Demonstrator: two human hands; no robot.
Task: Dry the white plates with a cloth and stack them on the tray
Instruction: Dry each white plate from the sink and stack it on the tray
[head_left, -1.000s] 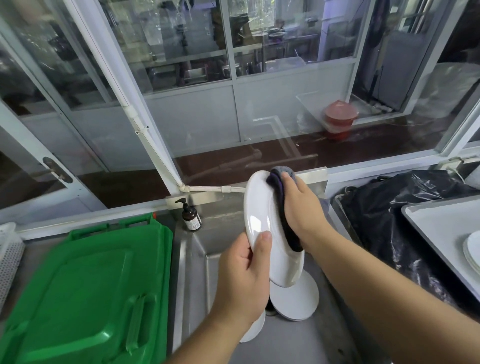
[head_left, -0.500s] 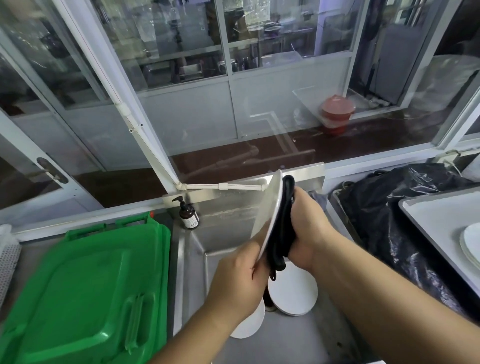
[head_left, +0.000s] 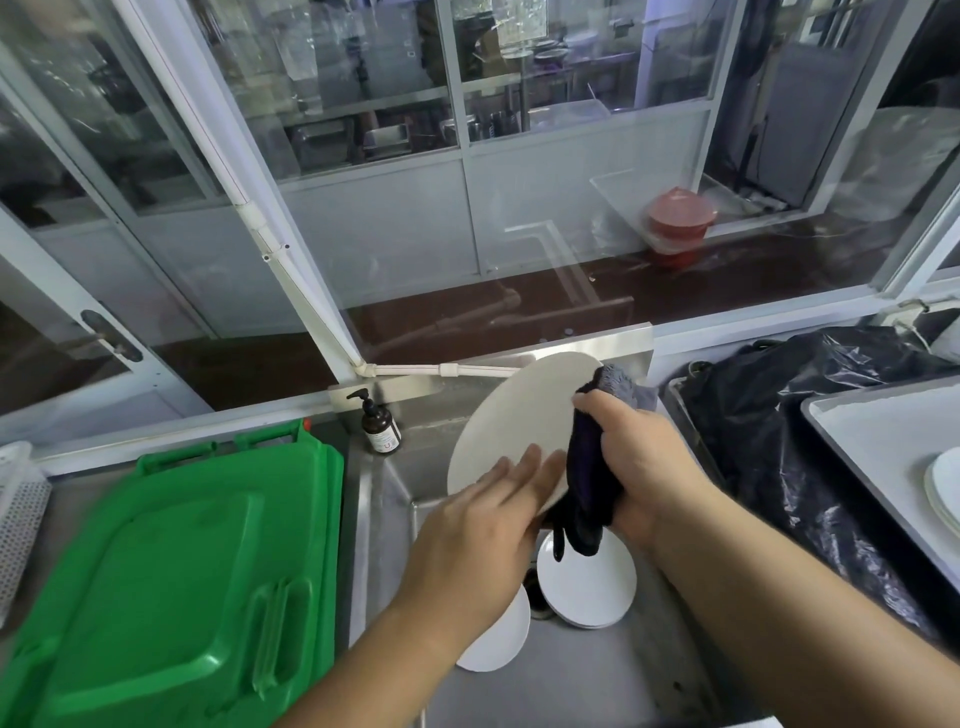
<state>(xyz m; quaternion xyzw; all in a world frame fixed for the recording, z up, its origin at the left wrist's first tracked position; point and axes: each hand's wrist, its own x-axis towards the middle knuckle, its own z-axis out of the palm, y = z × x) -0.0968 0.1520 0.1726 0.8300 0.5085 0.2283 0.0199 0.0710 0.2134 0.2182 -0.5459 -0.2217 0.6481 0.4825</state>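
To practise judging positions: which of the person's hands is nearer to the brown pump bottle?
Left. The left hand lies flat on the held plate, just right of the pump bottle; the right hand, gripping the cloth, is beyond the plate.

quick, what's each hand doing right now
Left hand: open, straight fingers against the plate.
Right hand: gripping the cloth on the plate's edge.

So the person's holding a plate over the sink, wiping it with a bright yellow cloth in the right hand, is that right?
Not quite: the cloth is dark, purple-black, not yellow, as the head view shows. The rest holds: the right hand grips it against the plate over the sink.
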